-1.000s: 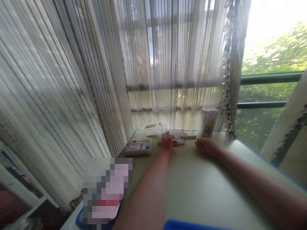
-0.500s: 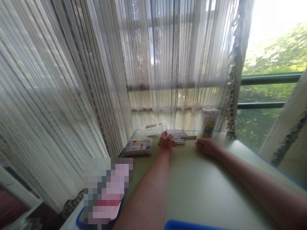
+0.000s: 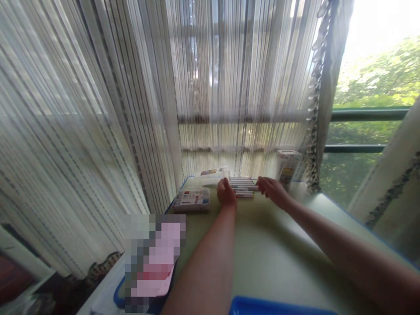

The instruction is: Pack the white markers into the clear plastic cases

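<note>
My left hand (image 3: 227, 192) is closed in a loose fist at the left ends of a row of white marker pens (image 3: 242, 180) on the table. What it holds, if anything, is hidden. My right hand (image 3: 269, 189) pinches the right end of one white marker pen (image 3: 250, 187); its other end points at my left hand. Whether my left fingers touch that pen I cannot tell. A clear plastic case (image 3: 210, 175) with a label lies behind my left hand. To the left sits a flat box of markers (image 3: 192, 199) with a printed front.
A tall clear container (image 3: 288, 168) with a label stands behind my right hand. A blue-edged object (image 3: 278, 306) lies at the near edge of the pale table (image 3: 262, 245). A blurred pink item (image 3: 160, 258) is at the left. Striped curtains (image 3: 229, 78) hang behind the table.
My right hand has moved left and up from the table to the end of a marker pen. My left fingers have curled in from the pens.
</note>
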{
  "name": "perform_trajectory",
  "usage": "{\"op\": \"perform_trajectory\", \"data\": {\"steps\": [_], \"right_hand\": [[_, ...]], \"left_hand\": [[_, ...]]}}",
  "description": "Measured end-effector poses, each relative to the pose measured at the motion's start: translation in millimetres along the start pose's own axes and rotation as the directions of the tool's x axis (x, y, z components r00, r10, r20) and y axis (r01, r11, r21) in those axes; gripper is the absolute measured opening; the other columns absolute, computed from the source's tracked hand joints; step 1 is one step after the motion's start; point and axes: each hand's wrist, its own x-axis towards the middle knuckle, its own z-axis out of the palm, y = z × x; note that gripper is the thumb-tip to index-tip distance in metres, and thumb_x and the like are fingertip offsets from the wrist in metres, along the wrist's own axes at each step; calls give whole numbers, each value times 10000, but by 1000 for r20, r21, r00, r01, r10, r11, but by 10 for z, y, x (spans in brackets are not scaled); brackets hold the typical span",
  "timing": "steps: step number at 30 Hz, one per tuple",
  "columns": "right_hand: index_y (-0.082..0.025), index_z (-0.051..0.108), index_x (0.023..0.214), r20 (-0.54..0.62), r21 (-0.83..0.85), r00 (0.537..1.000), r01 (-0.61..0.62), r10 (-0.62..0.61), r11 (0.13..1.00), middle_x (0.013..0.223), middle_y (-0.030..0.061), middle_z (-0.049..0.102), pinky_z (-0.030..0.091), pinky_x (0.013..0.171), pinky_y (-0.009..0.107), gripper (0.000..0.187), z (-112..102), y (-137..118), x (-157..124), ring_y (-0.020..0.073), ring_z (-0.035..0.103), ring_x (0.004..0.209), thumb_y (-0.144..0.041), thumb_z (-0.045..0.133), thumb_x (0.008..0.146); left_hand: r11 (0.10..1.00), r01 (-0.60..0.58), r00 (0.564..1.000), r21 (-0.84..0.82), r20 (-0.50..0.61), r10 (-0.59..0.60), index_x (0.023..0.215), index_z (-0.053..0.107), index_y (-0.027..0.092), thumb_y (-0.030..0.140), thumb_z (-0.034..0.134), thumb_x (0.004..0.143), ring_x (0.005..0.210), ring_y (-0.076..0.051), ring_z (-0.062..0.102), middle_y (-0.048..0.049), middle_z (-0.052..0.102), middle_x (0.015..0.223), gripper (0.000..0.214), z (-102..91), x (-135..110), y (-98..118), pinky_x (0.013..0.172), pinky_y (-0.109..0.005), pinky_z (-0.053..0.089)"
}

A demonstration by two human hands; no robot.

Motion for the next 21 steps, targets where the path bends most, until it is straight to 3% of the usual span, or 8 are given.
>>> {"op": "perform_trajectory", "data": {"steps": [2,4,7,10,16,21], "right_hand": [[-171,555,781,33,30,997,-71,70,997,695,46,605,401,441,242,402,182,-100,197,133,540,523,-503,341,851],[-169,565,834,66,-156,997,-19,29,988,744,68,635,449,499,256,361,349,-173,427,147,579,583,-436,327,884],[-161,601,865,73,-283,996,77,-58,956,841,119,660,477,689,309,292,561,-254,748,199,616,790,-289,341,906],[-137,603,1014,80,-344,993,113,-90,932,916,155,667,443,821,363,248,770,-298,930,247,601,935,-145,407,861],[-170,626,997,123,-325,988,125,-89,937,1015,127,660,435,825,307,216,1134,-305,863,235,596,987,-216,466,859],[-159,641,829,112,-206,994,42,-19,978,884,116,683,453,711,268,340,1170,-343,775,192,622,819,-325,356,913]], "left_hand": [[1000,-18,999,-10,-36,17,1097,592,169,473,222,916,709,-175,648,-91,656,928,512,1,11,-22,617,-306,533],[997,-76,993,7,-85,76,1075,604,172,470,216,919,890,-209,642,-108,652,981,514,7,23,-48,762,-350,528],[983,-168,976,70,-127,176,1086,600,170,453,195,924,1137,-225,546,-134,618,1139,520,14,32,-78,966,-386,438],[978,-175,978,111,-90,186,1170,556,124,437,172,928,1269,-214,437,-162,541,1285,552,21,27,-83,1082,-365,319],[992,-31,999,123,40,26,1305,445,139,464,202,924,1360,-199,303,-134,381,1439,556,47,24,-27,1130,-351,229],[996,4,999,91,34,-7,1278,465,99,439,209,928,1347,-225,329,-173,402,1415,550,36,37,16,1117,-361,254]]}}
